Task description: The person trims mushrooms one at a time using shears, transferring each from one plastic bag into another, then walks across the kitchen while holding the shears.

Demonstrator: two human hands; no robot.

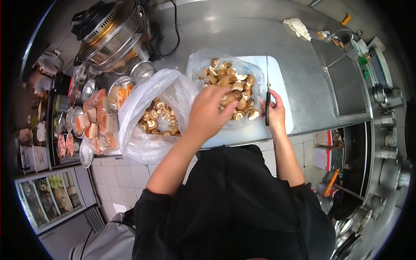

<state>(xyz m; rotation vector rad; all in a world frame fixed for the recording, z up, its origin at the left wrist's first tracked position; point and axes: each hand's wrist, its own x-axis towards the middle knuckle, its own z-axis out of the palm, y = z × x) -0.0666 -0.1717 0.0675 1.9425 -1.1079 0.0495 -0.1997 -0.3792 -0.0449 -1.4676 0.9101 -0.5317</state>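
My left hand (211, 112) is over the near left side of a clear plastic bag (197, 60), its thumb and fingers apart. Brown mushrooms (224, 81) with thick stems lie heaped in that bag, on a white cutting board (279, 82). Some of them show between my thumb and forefinger, and I see none gripped. My right hand (276, 113) is closed round the black handle of scissors (267, 93), held upright at the bag's right side with the blades pointing away from me. Left of my left hand, a whitish plastic bag (141, 93) stands wide open with more mushrooms (158, 117) inside.
A glass-bowled cooker (115, 41) with a cord stands at the back left. Packs of orange-pink food (102, 117) and metal bowls (89, 90) crowd the left. A sink (349, 86) lies to the right, with a crumpled white cloth (297, 28) behind the board.
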